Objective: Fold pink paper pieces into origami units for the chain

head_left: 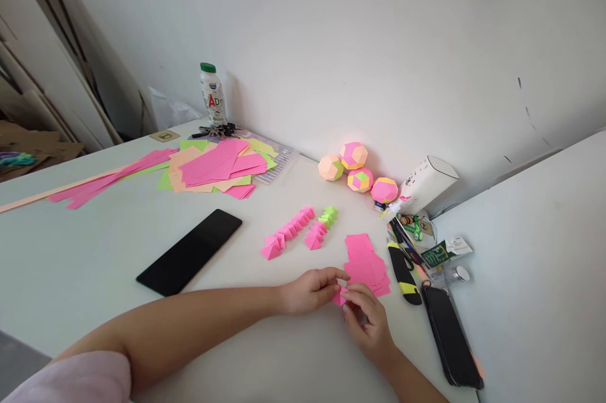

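The small, pointed, folded bright pink paper piece [339, 297] matches the flat stack of thin pink paper sheets [365, 268] and the long pink row of pointed paper units [287, 230], while the short row of pointed paper units [315, 237] runs from pink into lime green. The many-faced paper balls [354, 155] are patchworks of pink, peach, yellow and green, though some facets are hard to judge so far off. The loose pile of rectangular paper sheets [213, 164] mixes pink, peach and lime, and the slim plastic bottle [213, 95] is white with a green cap [207, 67] and red lettering.
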`<state>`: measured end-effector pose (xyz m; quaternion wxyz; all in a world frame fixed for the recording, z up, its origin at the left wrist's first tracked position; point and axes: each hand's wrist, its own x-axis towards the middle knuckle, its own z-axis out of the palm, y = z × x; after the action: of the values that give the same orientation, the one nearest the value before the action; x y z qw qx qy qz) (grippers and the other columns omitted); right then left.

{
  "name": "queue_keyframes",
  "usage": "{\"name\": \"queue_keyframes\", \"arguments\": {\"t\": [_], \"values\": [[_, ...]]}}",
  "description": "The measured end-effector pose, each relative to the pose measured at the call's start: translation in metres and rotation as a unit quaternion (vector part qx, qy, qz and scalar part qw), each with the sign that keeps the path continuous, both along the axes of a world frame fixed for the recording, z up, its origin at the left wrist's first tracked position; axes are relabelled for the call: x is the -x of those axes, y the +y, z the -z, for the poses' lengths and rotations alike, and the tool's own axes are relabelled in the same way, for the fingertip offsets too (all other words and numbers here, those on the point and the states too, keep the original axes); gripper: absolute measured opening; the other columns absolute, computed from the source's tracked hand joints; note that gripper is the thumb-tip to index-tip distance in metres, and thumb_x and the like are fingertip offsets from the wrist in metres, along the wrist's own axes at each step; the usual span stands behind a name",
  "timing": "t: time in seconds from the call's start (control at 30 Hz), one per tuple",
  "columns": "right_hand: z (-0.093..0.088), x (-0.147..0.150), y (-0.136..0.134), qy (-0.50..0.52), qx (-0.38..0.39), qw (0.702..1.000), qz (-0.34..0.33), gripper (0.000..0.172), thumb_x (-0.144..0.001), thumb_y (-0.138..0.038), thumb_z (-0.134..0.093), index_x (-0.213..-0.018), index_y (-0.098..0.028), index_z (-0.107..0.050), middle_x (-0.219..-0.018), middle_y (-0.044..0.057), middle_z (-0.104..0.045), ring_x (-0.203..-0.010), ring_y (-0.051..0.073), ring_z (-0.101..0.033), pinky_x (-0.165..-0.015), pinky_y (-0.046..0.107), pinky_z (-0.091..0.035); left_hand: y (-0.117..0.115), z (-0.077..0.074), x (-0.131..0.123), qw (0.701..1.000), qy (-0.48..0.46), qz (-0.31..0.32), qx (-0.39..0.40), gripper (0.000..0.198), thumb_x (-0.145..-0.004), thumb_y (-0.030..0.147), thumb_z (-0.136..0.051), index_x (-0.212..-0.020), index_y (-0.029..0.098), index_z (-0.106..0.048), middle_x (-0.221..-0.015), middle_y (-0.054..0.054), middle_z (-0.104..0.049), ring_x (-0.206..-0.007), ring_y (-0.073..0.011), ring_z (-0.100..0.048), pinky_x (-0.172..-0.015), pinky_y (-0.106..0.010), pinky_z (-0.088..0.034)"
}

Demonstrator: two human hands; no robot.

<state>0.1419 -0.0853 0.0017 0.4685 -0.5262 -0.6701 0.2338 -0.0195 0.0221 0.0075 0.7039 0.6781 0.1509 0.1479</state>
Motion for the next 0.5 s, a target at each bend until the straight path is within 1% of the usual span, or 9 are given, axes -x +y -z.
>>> {"name": "queue_keyframes", "arguments": {"t": [0.07, 0.13, 0.23, 0.33, 0.4, 0.5], "values": [[-0.0015, -0.0008, 0.0008, -0.012, -0.013, 1.000, 0.004, 0.020, -0.085, -0.013, -0.050, -0.096, -0.023, -0.064, -0.091, 0.008, -0.061, -0.057, 0.014, -0.057, -0.050, 0.027, -0.050, -0.0003, 0.0003, -0.0010, 1.000, 0.012, -0.003, 0.010, 0.048, -0.085, 0.051, -0.046, -0.118, 0.017, -0.049, -0.060, 0.005, -0.036, -0.055, -0.0112, -0.032, -0.053, -0.024, -0.030], [-0.0019, -0.0016, 0.0011, -0.003, -0.005, 1.000, 0.016, 0.018, -0.086, -0.014, -0.050, -0.093, -0.023, -0.065, -0.086, 0.007, -0.061, -0.055, 0.014, -0.056, -0.050, 0.026, -0.049, -0.0006, -0.0005, -0.0016, 0.999, 0.025, -0.011, 0.018, 0.049, -0.085, 0.053, -0.045, -0.117, 0.016, -0.049, -0.059, 0.006, -0.037, -0.053, -0.0107, -0.030, -0.051, -0.024, -0.028], [-0.0006, -0.0027, 0.0006, 0.021, 0.024, 0.999, 0.032, 0.013, -0.087, -0.018, -0.051, -0.090, -0.021, -0.063, -0.078, 0.004, -0.060, -0.053, 0.013, -0.056, -0.049, 0.025, -0.049, -0.0012, -0.0031, -0.0013, 0.999, 0.032, -0.026, 0.019, 0.052, -0.085, 0.056, -0.043, -0.116, 0.015, -0.050, -0.057, 0.006, -0.037, -0.051, -0.0101, -0.030, -0.050, -0.023, -0.028], [0.0011, -0.0029, 0.0001, 0.042, 0.060, 0.996, 0.054, 0.010, -0.088, -0.022, -0.051, -0.088, -0.020, -0.061, -0.069, 0.002, -0.059, -0.051, 0.013, -0.056, -0.048, 0.024, -0.048, -0.0022, -0.0046, 0.0002, 0.999, 0.024, -0.031, -0.007, 0.053, -0.085, 0.056, -0.042, -0.116, 0.013, -0.052, -0.055, 0.006, -0.036, -0.050, -0.0102, -0.031, -0.049, -0.023, -0.029], [0.0018, -0.0027, 0.0001, 0.055, 0.083, 0.993, 0.065, 0.012, -0.088, -0.024, -0.052, -0.087, -0.018, -0.061, -0.065, 0.001, -0.059, -0.050, 0.013, -0.056, -0.048, 0.023, -0.048, -0.0027, -0.0043, 0.0008, 0.999, 0.005, -0.025, -0.034, 0.048, -0.086, 0.053, -0.043, -0.112, 0.014, -0.057, -0.057, 0.004, -0.041, -0.052, -0.0105, -0.035, -0.051, -0.023, -0.033], [0.0024, -0.0022, -0.0001, 0.067, 0.099, 0.990, 0.076, 0.015, -0.088, -0.029, -0.053, -0.088, -0.017, -0.062, -0.065, 0.002, -0.060, -0.050, 0.013, -0.057, -0.047, 0.023, -0.049, -0.0030, -0.0033, 0.0007, 0.998, -0.011, -0.024, -0.060, 0.037, -0.089, 0.044, -0.043, -0.102, 0.015, -0.063, -0.064, 0.001, -0.050, -0.057, -0.0108, -0.042, -0.054, -0.022, -0.037]]}}
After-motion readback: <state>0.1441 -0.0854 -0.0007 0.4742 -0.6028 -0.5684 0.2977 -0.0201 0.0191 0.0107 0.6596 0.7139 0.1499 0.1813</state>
